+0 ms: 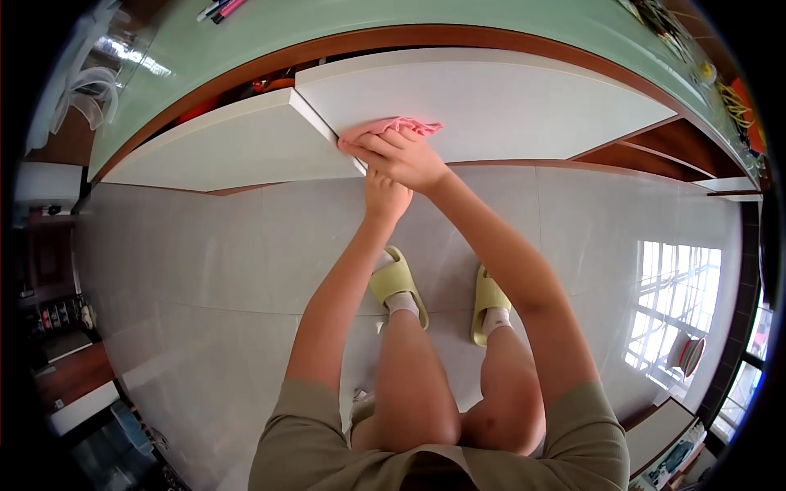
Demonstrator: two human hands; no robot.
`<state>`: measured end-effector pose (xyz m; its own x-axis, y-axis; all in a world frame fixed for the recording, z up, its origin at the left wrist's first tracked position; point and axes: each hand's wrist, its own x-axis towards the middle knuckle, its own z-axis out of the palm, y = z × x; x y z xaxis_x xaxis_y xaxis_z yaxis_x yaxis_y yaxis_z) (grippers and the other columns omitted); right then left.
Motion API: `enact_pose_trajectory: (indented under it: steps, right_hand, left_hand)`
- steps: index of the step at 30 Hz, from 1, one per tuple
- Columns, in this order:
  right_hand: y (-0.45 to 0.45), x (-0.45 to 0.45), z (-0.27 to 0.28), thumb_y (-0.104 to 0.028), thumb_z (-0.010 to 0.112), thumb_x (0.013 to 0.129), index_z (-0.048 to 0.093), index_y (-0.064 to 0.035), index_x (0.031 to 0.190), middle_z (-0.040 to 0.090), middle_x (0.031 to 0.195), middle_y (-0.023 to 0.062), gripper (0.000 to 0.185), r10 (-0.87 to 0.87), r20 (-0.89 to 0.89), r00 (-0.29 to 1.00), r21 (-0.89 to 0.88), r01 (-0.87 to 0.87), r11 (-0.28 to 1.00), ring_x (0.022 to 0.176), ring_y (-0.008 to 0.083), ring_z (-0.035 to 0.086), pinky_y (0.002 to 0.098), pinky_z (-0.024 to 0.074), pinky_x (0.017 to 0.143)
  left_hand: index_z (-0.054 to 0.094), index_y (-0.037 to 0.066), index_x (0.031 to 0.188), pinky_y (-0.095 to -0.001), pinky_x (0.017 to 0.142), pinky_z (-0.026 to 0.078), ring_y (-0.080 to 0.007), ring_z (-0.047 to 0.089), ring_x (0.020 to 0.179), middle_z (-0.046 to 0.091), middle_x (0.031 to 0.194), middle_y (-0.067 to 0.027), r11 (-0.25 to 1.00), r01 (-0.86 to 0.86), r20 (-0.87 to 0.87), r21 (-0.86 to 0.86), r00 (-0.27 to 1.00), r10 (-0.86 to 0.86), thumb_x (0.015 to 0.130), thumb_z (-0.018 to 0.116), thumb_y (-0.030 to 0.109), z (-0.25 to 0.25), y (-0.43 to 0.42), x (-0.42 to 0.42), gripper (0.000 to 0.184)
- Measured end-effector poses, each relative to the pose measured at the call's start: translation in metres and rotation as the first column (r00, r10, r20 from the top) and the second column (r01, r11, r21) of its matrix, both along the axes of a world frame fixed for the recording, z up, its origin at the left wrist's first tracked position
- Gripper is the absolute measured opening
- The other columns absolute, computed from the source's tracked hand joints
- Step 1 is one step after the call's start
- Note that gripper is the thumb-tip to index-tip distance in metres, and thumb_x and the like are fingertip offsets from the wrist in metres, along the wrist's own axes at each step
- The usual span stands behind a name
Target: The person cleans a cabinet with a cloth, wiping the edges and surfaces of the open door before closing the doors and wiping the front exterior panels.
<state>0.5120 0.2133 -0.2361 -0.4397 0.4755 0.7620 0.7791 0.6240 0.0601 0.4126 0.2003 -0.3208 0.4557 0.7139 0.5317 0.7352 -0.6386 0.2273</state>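
A crumpled pink cloth [422, 127] lies against the white cabinet fronts, beside the seam between them. My right hand [401, 157] is closed on the cloth, its fingers bunched over it at the edge of the right cabinet front [499, 98]. Just below, my left hand [386, 196] is curled close to the bottom of the seam, partly covered by my right hand. What its fingers grip is hidden. The left cabinet front [221, 143] stands slightly apart from the right one, and a pale edge shows between them.
A pale green countertop [344, 20] runs above the cabinets, with pens [221, 10] on it. Red items show in the gap above the left front. Open brown shelves [663, 151] are at right. My feet in green slippers [397, 282] stand on grey floor tiles [221, 262].
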Motion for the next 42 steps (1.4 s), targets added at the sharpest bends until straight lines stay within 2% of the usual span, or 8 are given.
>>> enact_pose_trajectory:
  steps: [3,9,12,19,21,25,33,42]
  right_hand:
    - [0.004,0.003,0.02,-0.009,0.062,0.066,0.067,-0.0191,0.109,0.055,0.098,-0.0064,0.044,0.002,0.006,1.0,0.057,-0.002,0.998,0.081,0.0125,0.05,0.0275,0.0404,0.068]
    - [0.02,-0.018,0.092,-0.009,0.063,0.067,0.065,-0.0205,0.1,0.054,0.096,-0.0046,0.035,0.02,-0.292,0.956,0.355,0.089,0.931,0.081,0.0152,0.053,0.0297,0.0432,0.07]
    - [0.02,-0.019,0.087,-0.008,0.062,0.067,0.066,-0.0199,0.1,0.053,0.095,-0.0045,0.035,0.044,-0.33,0.943,0.312,0.065,0.948,0.082,0.0152,0.052,0.0298,0.0437,0.07]
    - [-0.004,0.009,0.006,-0.011,0.06,0.07,0.061,-0.0202,0.109,0.05,0.1,-0.0044,0.04,-0.035,0.027,0.999,-0.059,0.037,0.998,0.092,0.0142,0.049,0.028,0.0434,0.075]
    - [-0.009,0.018,-0.009,-0.011,0.06,0.07,0.062,-0.0202,0.109,0.049,0.098,-0.004,0.04,-0.029,0.099,0.995,-0.07,0.036,0.997,0.092,0.0142,0.049,0.028,0.0434,0.075]
    - [-0.008,0.033,0.006,-0.013,0.06,0.07,0.061,-0.0216,0.109,0.048,0.095,-0.0034,0.04,-0.007,0.146,0.989,0.048,0.0,0.999,0.091,0.0146,0.049,0.028,0.0438,0.074]
    - [-0.003,0.06,0.104,-0.01,0.065,0.063,0.068,-0.025,0.097,0.053,0.092,-0.004,0.038,-0.013,-0.255,0.967,0.247,0.078,0.966,0.083,0.0177,0.051,0.0311,0.0463,0.071]
    - [-0.026,0.093,-0.003,-0.009,0.066,0.064,0.07,-0.0273,0.1,0.052,0.091,-0.0043,0.041,-0.145,-0.232,0.962,-0.002,0.148,0.989,0.079,0.018,0.05,0.0304,0.0459,0.067]
  left_hand:
    - [0.062,0.005,0.109,-0.0437,0.097,0.037,-0.025,0.053,0.11,0.062,0.11,-0.0097,1.0,-0.01,-0.086,0.028,0.996,0.013,0.075,0.065,0.018,0.012,0.005,-0.008,0.036]
    - [0.06,0.006,0.107,-0.0412,0.089,0.039,-0.0265,0.054,0.103,0.061,0.103,-0.0073,0.984,-0.057,0.155,0.171,0.987,0.03,0.077,0.065,0.019,0.103,0.024,0.007,0.033]
    - [0.058,0.006,0.106,-0.0405,0.085,0.039,-0.026,0.054,0.099,0.06,0.099,-0.0063,0.974,-0.088,0.159,0.208,0.986,0.056,0.078,0.064,0.018,0.106,0.022,0.012,0.031]
    - [0.06,0.004,0.107,-0.0451,0.099,0.037,-0.0254,0.051,0.111,0.06,0.109,-0.0083,1.0,-0.009,0.004,0.005,1.0,0.009,0.074,0.067,0.016,0.011,-0.007,0.011,0.036]
    - [0.06,0.002,0.107,-0.0467,0.104,0.034,-0.0254,0.05,0.113,0.061,0.11,-0.0095,0.998,0.019,-0.091,-0.066,0.995,-0.025,0.073,0.068,0.015,-0.001,-0.016,0.009,0.037]
    - [0.062,0.002,0.103,-0.0438,0.093,0.039,-0.0286,0.054,0.103,0.062,0.106,-0.0113,0.991,0.082,-0.035,0.108,0.996,-0.079,0.073,0.068,0.015,0.018,-0.024,0.02,0.034]
    - [0.059,0.002,0.11,-0.0514,0.105,0.032,-0.0258,0.049,0.116,0.058,0.115,-0.0108,0.942,0.088,0.055,0.324,0.992,-0.112,0.073,0.067,0.015,0.127,-0.003,0.065,0.04]
    - [0.057,0.003,0.115,-0.0466,0.107,0.029,-0.0241,0.049,0.116,0.06,0.114,-0.0081,0.957,0.232,-0.297,0.174,0.939,-0.173,0.073,0.066,0.016,0.016,0.006,0.061,0.045]
